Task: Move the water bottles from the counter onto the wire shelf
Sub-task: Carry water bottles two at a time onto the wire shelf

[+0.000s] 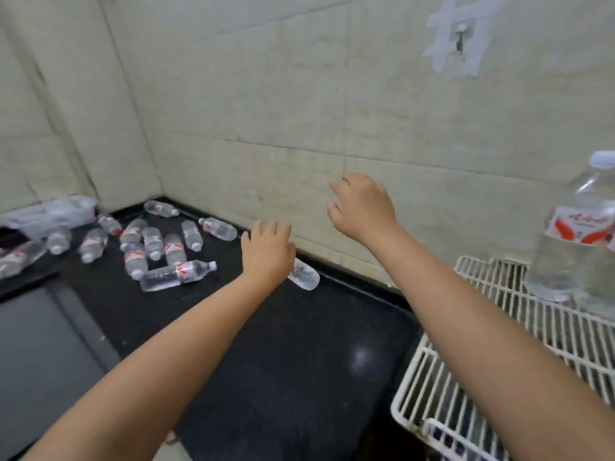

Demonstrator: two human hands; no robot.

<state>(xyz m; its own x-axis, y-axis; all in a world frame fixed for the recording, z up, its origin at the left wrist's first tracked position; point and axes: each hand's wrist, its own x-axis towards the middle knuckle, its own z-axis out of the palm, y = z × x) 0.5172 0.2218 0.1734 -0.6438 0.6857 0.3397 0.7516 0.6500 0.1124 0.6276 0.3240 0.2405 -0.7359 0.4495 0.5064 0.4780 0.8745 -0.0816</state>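
Note:
Several small clear water bottles with red-and-white labels (156, 247) lie scattered on the black counter (299, 361) toward the far left corner. One more small bottle (304, 277) lies by the wall, partly hidden under my left hand (266, 252), whose fingers are spread over it; whether they touch it I cannot tell. My right hand (361, 207) hovers in the air near the tiled wall, fingers loosely curled, holding nothing. A larger bottle (572, 234) stands upright on the white wire shelf (499, 344) at the right.
Crumpled clear plastic wrap (53, 212) sits at the far left of the counter. A dark glass cooktop (43, 354) is set into the counter at the near left. A taped hook (461, 38) hangs on the wall above.

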